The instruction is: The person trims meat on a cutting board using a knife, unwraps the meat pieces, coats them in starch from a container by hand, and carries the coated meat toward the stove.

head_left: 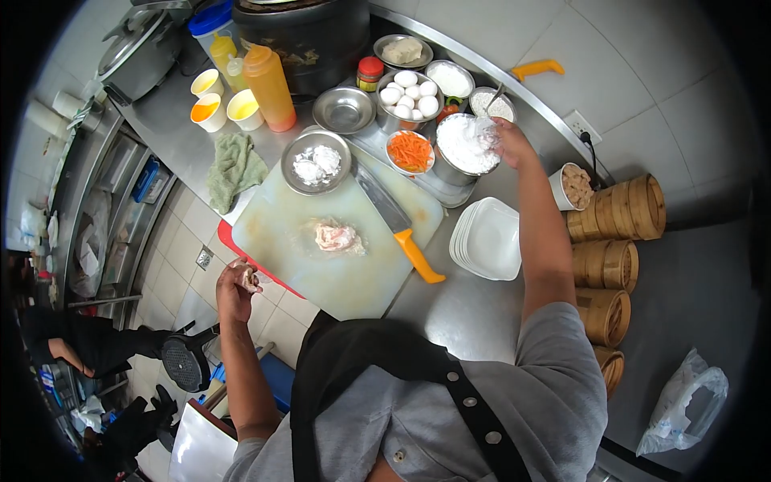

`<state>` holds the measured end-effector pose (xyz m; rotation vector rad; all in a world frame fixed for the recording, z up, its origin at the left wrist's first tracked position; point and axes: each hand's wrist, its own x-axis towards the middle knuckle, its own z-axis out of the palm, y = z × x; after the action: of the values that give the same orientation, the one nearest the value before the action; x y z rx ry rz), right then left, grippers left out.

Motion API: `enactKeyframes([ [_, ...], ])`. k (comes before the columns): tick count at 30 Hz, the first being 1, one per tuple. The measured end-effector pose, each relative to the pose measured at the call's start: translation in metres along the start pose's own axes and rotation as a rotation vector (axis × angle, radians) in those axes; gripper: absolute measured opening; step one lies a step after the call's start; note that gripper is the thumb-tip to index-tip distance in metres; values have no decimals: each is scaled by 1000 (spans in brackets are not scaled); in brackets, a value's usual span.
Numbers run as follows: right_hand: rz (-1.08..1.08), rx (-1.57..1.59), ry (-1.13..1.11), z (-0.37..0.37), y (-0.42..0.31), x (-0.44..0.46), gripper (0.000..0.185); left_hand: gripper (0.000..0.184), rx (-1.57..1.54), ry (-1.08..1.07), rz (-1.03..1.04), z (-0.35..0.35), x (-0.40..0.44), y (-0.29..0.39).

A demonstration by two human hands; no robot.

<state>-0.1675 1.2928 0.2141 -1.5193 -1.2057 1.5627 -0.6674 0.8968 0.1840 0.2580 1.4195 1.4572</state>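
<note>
Head view: eggs [408, 96], shredded carrot [409, 151] and small dishes crowd the left and upper sides of the powder bowl [456, 174] at upper centre right, while bamboo steamers [618, 210] line the right. A knife [393, 219] slants across the cutting board [345, 293], its orange handle pointing toward stacked white trays [494, 238]; a green cloth [234, 171] lies at the board's upper left. Bare board surrounds the meat [337, 238] at frame centre, and open steel counter [470, 309] shows below the trays. Floor tiles show beyond the board's left edge, where red [241, 253] peeks out underneath. The meat is a pink, pale lump, patchily dusted white; whiter pieces [317, 165] sit in a metal dish [316, 190] above. The right hand [514, 143] reaches into the powder, fingers partly hidden, so its grip cannot be told. The left hand [235, 291], half curled left of the board, shows something pale at its fingers; whether it is held is unclear.
</note>
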Motion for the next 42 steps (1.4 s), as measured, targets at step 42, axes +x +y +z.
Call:
enactKeyframes([
  [42, 248, 963, -500, 313, 38, -23, 25, 44, -136, -241, 50, 77, 29, 26],
])
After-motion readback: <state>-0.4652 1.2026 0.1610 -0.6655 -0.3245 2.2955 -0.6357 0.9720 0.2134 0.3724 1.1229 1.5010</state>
